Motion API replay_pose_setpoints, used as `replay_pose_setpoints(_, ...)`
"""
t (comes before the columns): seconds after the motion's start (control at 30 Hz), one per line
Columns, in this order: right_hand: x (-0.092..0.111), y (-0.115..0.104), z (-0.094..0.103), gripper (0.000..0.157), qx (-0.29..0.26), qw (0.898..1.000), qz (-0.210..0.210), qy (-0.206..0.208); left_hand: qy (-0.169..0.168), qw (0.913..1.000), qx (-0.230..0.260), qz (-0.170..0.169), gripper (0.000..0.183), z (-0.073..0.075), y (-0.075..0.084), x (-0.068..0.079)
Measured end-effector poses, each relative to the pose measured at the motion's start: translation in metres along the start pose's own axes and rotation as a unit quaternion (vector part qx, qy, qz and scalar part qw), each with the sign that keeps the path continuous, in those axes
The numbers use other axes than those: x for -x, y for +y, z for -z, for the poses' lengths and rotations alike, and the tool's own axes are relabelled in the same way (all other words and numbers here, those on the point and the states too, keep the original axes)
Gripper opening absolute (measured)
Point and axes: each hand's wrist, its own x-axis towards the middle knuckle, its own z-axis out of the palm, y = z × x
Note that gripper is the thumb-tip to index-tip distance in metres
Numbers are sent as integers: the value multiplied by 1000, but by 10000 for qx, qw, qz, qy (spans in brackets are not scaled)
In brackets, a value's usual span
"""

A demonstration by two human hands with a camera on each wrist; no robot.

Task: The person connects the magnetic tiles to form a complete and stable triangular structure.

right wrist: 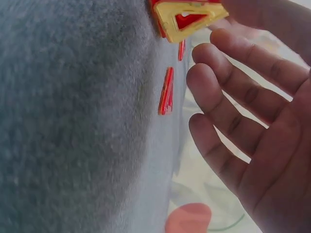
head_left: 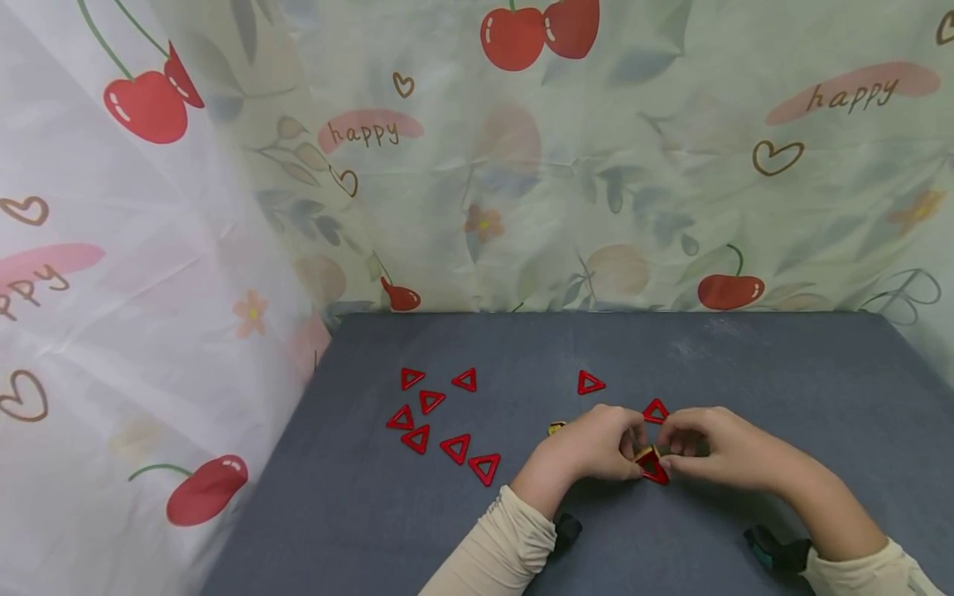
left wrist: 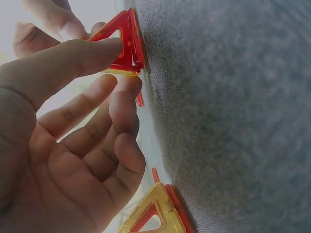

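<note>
Red and yellow triangular magnetic tiles stand joined in a small tilted cluster low on the table, between both hands. My left hand pinches the cluster from the left; in the left wrist view its thumb lies across a red tile. My right hand pinches the other side with thumb and forefinger, its remaining fingers loosely spread. A yellow tile faces the right wrist camera. Below the left hand in its wrist view stands another yellow tile against a red one.
Several red triangular tiles lie scattered on the left of the grey tabletop. One red tile lies farther back, and another just beyond the hands. A patterned curtain hangs behind the table.
</note>
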Motion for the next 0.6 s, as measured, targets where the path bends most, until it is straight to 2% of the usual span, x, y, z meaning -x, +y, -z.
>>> replay_pose_setpoints(0.1, 4, 4, 4, 9, -8, 9998, -40, 174, -112, 9999, 19, 12, 29, 0, 0, -1)
replay_pose_setpoints(0.2, 7, 8, 7, 11, 57, 9989, -270, 368, -262, 9996, -8, 82, 37, 0, 0, -2)
replay_pose_setpoints(0.37, 7, 13, 9, 23, 300, 9959, -631, 576, -490, 9986, -83, 199, 40, 0, -1, -3)
replay_pose_setpoints(0.47, 7, 17, 7, 30, 385, 9948, -751, 578, -530, 9984, -81, 193, 39, 0, -1, -3)
replay_pose_setpoints(0.6, 8, 22, 4, 42, 406, 9942, -923, 367, -533, 9984, -50, 177, 38, 1, 0, -2)
